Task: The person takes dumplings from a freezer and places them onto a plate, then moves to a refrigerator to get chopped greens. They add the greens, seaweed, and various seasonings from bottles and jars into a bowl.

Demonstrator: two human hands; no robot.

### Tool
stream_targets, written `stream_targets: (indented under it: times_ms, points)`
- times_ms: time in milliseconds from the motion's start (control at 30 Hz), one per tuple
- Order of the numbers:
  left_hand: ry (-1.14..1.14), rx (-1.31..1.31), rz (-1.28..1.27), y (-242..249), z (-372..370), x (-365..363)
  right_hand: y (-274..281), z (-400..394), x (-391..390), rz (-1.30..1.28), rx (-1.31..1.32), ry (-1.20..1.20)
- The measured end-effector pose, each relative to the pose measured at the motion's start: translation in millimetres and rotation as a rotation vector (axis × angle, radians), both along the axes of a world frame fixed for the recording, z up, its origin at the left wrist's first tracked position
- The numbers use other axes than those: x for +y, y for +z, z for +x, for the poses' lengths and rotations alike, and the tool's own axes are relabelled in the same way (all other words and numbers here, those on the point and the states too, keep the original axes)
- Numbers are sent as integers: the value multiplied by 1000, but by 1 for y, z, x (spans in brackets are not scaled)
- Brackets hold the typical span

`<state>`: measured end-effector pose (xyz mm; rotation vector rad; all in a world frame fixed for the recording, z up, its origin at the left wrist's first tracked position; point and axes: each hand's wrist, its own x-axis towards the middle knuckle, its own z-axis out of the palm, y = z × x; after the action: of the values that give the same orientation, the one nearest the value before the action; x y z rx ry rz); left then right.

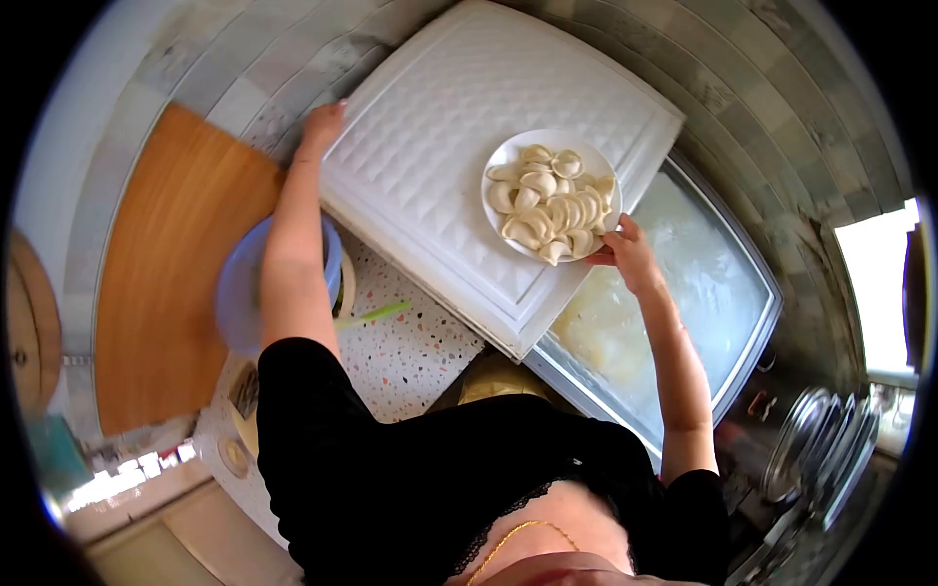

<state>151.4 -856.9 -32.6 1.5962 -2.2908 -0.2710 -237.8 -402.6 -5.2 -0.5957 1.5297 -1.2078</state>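
My left hand [322, 129] is closed around the left edge of a large white panel with a quilted pattern [420, 127]. On the panel's right part sits a round white plate [495, 159] loaded with several pale raw dumplings [552, 200]. My right hand [633, 256] pinches the plate's lower right rim, thumb on top and fingers at its underside. Beneath the panel's right side shows a frosted glass top [674, 293] in a metal frame, partly covered by the panel.
Under my left forearm stand a blue basin [239, 283] and a green-handled utensil [386, 311] on a speckled counter [410, 352]. A wooden board [176, 273] leans at the left wall. Several metal lids [811, 449] stand in a rack at lower right.
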Motion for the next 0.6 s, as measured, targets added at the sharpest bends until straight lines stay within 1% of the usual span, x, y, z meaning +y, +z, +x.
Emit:
stream_targets:
  times_ms: [67, 100, 167, 200, 233, 267, 300, 367, 400, 467, 533, 567, 600]
  points:
    - [-33, -25, 28, 2, -4, -20, -8, 7, 9, -56, -28, -85]
    - [-42, -25, 50, 0, -3, -27, -10, 10, 14, -40, -23, -125]
    - [-11, -19, 165, -26, 3, -55, -14, 20, 20, -45, -70, -171]
    - [-39, -22, 193, -50, 9, -74, -12, 26, 21, -16, -69, -208]
    - [1, -48, 179, -76, 13, -82, -12, 28, 20, 19, -66, -226]
    - [39, -76, 152, -87, 10, -82, -10, 33, 21, 16, -59, -253]
    - [25, -82, 181, -102, 5, -81, -10, 35, 24, 22, -53, -277]
    - [17, -77, -307, -68, -25, -46, -10, 37, 26, 40, -44, -263]
    - [-52, 166, -49, -35, -49, -15, -5, 40, 25, 35, -53, -278]
    - [-267, 376, 197, -14, -82, 43, 4, 45, 25, 20, -68, -293]
    - [-391, 580, 693, -7, -94, 116, 14, 43, 24, -12, -63, -240]
    - [-455, 535, 814, 8, -101, 154, 19, 41, 22, 0, -82, -212]
    - [-383, 563, 958, 26, -109, 196, 23, 37, 22, 8, -90, -193]
